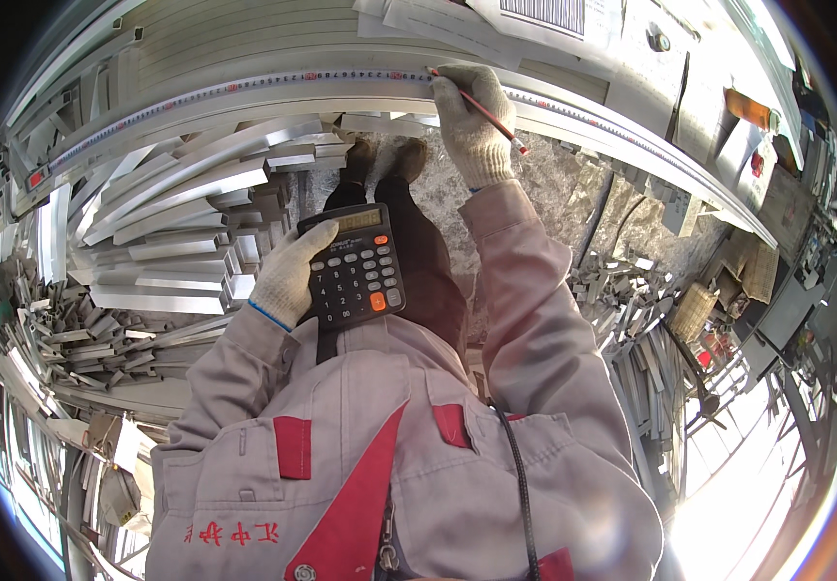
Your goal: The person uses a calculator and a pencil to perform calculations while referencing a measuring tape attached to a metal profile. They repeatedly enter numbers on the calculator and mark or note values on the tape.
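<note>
Both my hands wear pale knit gloves. In my left hand [290,276] is a black desk calculator [353,274] with grey and orange keys, held at its left side with the thumb on the face below the display. My right hand [473,124] grips a red pencil [485,111], its tip up and left by the tape, its eraser end down and right. That hand rests at a long metal bar [360,101]. A white tape measure [273,80] is stretched along the bar, and passes by the right hand's fingers.
Stacked metal profiles [171,218] lie on the left, with short offcuts [128,344] below them. Papers [544,29] are spread beyond the bar. An orange object [750,108] sits at the far right. More strips [646,407] stand at the lower right.
</note>
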`<state>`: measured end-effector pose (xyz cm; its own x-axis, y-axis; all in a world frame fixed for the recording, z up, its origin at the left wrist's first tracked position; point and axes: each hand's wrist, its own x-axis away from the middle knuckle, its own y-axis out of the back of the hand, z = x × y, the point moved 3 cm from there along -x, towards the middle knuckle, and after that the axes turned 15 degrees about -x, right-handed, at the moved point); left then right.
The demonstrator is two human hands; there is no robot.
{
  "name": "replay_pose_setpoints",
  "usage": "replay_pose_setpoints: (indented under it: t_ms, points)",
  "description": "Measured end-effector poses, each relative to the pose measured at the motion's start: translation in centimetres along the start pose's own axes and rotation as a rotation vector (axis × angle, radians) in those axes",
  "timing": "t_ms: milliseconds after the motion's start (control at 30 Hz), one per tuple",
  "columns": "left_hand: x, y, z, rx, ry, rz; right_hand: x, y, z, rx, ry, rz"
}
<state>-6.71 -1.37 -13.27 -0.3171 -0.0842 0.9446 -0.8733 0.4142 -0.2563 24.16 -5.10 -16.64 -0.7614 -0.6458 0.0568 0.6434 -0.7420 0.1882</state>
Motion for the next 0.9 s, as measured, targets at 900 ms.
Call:
replay_pose_setpoints:
  t_ms: [900]
  points:
    - [0.7, -0.8, -2.7, 0.115, -0.116, 0.036, 7.2, 4.2, 4.8, -0.41, -0.311, -0.035]
